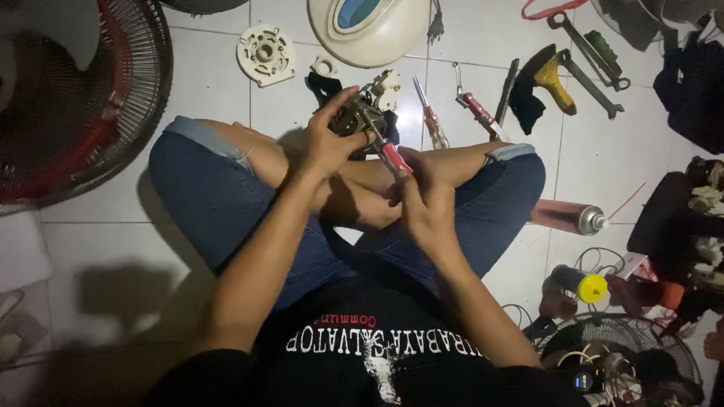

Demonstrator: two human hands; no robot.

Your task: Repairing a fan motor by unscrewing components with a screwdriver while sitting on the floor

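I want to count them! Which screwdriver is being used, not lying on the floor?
The red-handled screwdriver in the right hand, tip on the fan motor held by the left hand. Two other screwdrivers lie on the tiles.

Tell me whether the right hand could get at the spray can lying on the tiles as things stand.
Probably not straight away. The right hand is closed on the red-handled screwdriver working at the fan motor held by the left hand. The spray can lies beyond the right knee with bare tile around it.

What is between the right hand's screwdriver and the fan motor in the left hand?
Nothing visible. The left hand grips the fan motor, and the red-handled screwdriver in the right hand already reaches it.
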